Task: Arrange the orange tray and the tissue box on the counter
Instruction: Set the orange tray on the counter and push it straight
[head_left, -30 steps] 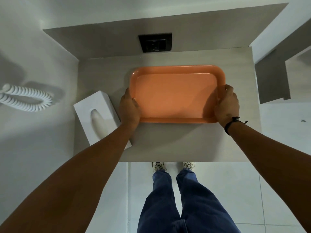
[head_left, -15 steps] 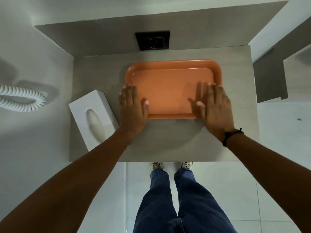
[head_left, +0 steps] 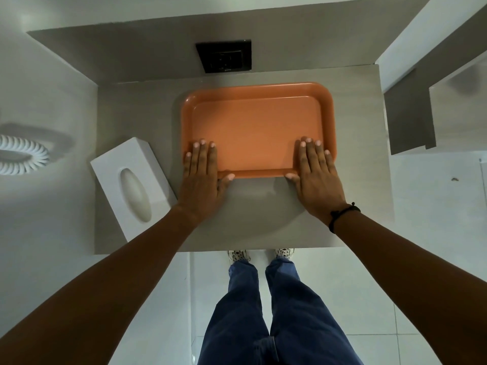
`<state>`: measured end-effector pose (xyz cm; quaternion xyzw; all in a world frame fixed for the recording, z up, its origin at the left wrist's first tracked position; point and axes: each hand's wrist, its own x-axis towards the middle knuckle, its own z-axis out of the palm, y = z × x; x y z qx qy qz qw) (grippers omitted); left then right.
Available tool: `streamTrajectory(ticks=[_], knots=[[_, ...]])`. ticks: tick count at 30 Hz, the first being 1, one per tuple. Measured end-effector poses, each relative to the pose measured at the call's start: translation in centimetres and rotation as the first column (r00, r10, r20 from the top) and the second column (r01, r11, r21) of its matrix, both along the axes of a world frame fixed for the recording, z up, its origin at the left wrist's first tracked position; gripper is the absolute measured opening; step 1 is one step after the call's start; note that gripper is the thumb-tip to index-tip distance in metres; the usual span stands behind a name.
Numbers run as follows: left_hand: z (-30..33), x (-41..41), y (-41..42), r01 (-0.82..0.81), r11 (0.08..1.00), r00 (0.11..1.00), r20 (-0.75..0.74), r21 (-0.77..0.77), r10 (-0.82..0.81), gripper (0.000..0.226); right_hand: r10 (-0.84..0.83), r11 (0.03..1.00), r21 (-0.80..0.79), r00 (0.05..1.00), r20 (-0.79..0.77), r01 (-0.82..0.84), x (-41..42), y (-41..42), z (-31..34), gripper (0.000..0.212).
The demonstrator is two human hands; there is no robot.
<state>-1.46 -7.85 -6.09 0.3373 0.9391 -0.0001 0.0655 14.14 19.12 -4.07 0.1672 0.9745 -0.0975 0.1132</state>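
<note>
The orange tray (head_left: 257, 127) is pressed flat on the desk (head_left: 355, 196) by both open hands, left hand (head_left: 201, 177) and right hand (head_left: 316, 175); the tissue box (head_left: 131, 188) is probably to be straightened next.

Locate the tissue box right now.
In the head view, the white tissue box lies at an angle near the counter's front-left corner, just left of the left hand and left of the orange tray.

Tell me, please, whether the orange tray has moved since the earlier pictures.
Yes: the orange tray slid backward, closer to the black wall socket.
</note>
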Motion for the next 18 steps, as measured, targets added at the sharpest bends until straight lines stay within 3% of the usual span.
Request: streamTrajectory(ticks=[18], knots=[[-0.1, -4.3, 1.5, -0.011, 0.997, 1.000, -0.015, 0.070, 0.012, 0.093, 0.012, 1.000, 0.012, 1.000, -0.001, -0.012, -4.4, 1.9, -0.1, 0.088]])
